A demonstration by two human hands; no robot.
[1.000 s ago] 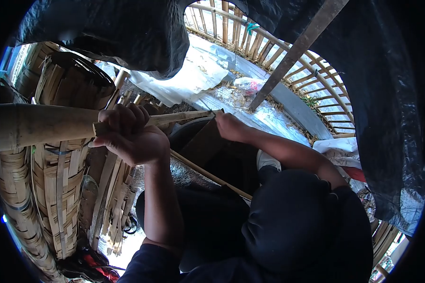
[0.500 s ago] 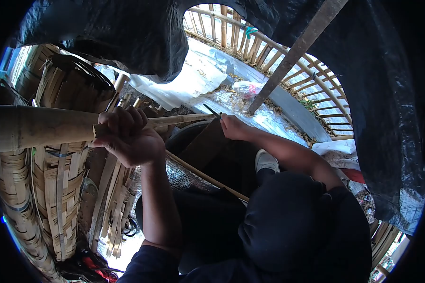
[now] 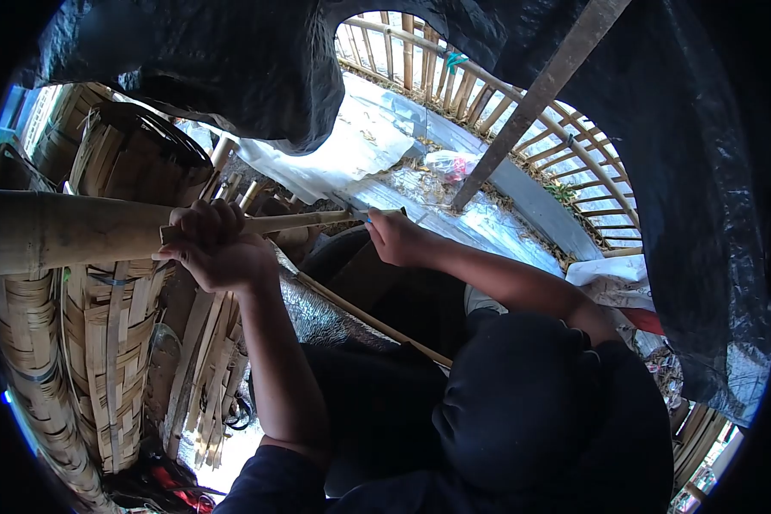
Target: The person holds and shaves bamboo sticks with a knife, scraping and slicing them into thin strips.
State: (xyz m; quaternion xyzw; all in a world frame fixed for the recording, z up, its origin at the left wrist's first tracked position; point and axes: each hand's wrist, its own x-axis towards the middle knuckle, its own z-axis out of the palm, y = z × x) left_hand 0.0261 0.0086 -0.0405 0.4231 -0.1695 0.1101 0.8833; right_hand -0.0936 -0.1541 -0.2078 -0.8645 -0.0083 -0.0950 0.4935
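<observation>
My left hand (image 3: pixel 218 244) is closed around a bamboo strip (image 3: pixel 295 223), whose cut end sticks out past the thumb. From that fist the strip runs to the right, to my right hand (image 3: pixel 398 238). The right hand is closed on a knife (image 3: pixel 351 212); only a short dark piece of its blade shows, lying against the strip, and its handle is mostly hidden by the fingers. A thick bamboo pole (image 3: pixel 77 230) reaches in from the left and ends behind my left hand.
Woven bamboo baskets (image 3: pixel 111 360) stand at the left, beside split bamboo slats (image 3: pixel 214 377). A dark flat bar (image 3: pixel 540 103) slants down from the top. Black plastic sheeting (image 3: pixel 694 171) hangs around, and a bamboo fence (image 3: pixel 488 94) curves behind. A thin bamboo stick (image 3: pixel 368 317) lies across below.
My right hand has moved left along the bamboo strip with the knife, closer to my left hand. The left hand has shifted slightly left, still gripping the strip.
</observation>
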